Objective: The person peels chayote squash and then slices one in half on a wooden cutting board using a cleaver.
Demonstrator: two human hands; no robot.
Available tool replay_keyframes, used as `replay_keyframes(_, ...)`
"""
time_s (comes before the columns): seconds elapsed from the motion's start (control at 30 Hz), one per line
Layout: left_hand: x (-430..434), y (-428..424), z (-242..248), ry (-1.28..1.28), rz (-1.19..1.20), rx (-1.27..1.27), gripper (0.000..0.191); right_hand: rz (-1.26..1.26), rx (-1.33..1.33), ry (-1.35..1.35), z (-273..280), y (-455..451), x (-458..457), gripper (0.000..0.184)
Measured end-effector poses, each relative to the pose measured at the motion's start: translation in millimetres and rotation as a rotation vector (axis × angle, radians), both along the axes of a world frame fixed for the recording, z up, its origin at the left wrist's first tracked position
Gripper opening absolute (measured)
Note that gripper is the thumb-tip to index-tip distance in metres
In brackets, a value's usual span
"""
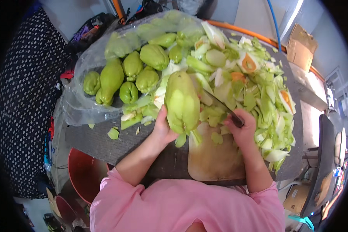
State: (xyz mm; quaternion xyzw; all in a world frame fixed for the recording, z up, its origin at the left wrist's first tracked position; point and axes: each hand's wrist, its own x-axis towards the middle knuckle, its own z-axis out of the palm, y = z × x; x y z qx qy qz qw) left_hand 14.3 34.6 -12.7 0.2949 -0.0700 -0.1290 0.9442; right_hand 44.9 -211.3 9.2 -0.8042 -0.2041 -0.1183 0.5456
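Observation:
My left hand (163,127) holds a large green chayote-like fruit (182,101) from its left side and below; paler patches on its skin look peeled. My right hand (243,126) grips the dark handle of a knife (221,103), whose blade points up and left towards the fruit. Beneath lies a worn cutting board (214,156) with a few green scraps. Several whole green fruits (154,56) rest on and under a clear plastic bag (84,111) at the upper left. A large heap of peelings and cut pieces (261,98) spreads over the table's right side, some pieces with orange centres.
The dark table (104,145) extends under everything. A red bucket (84,174) stands below its left front edge. Cardboard boxes (301,47) are at the upper right and lower right. Dotted dark fabric (26,110) hangs at the far left.

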Motion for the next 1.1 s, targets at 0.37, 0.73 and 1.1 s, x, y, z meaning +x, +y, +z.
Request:
replay_keyframes(0.37,-8,-11,0,0.376,-0.033,-0.302,0.093,0.21,-0.109,-0.278,28,3,-16,0.059)
replay_keyframes(0.73,-13,-1,-40,0.214,-0.139,-0.148,0.077,0.237,-0.299,-0.522,41,13,-31,0.049)
replay_keyframes(1.1,-26,-18,1,0.229,-0.062,-0.069,0.074,0.331,-0.36,-0.515,47,13,-37,0.053)
